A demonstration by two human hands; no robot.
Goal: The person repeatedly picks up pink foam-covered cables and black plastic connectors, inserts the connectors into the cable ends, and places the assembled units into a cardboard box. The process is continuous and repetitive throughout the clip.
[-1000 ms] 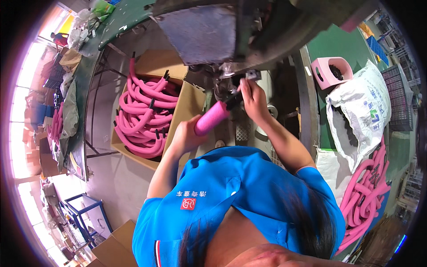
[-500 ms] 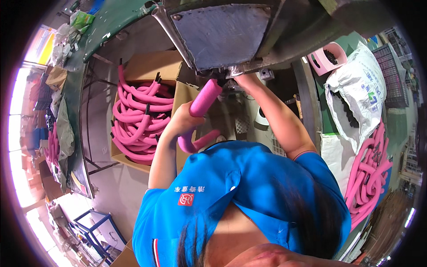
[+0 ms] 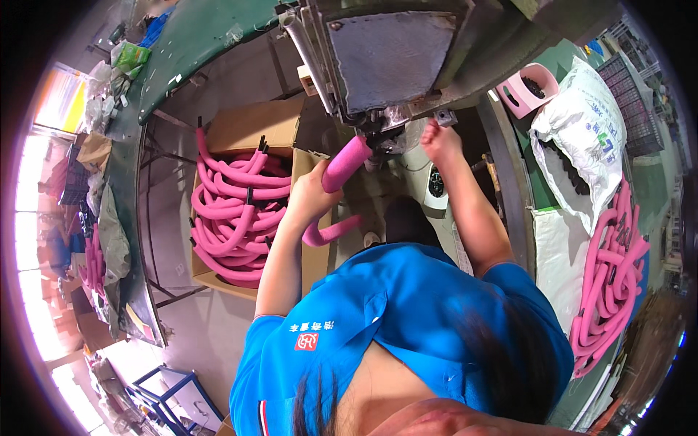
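My left hand is wrapped round a bent pink foam-covered tube. Its upper end meets the dark metal tooling under the machine, and its lower part curves round below my wrist. My right hand is apart from the tube, to the right of the tooling, with its fingers curled closed. Whatever those fingers may hold is hidden. Close to my left forearm, a cardboard box holds many similar pink tubes, several with black ends.
On the right bench lie a pink container of small black parts, an open white sack and a heap of pink tubes. A green-topped table borders the left. A white object with a black centre stands below my right hand.
My right hand has drawn back from under the machine, to the right, and its fingers now show curled. My left hand still grips the tube at the tooling. The view has shifted slightly.
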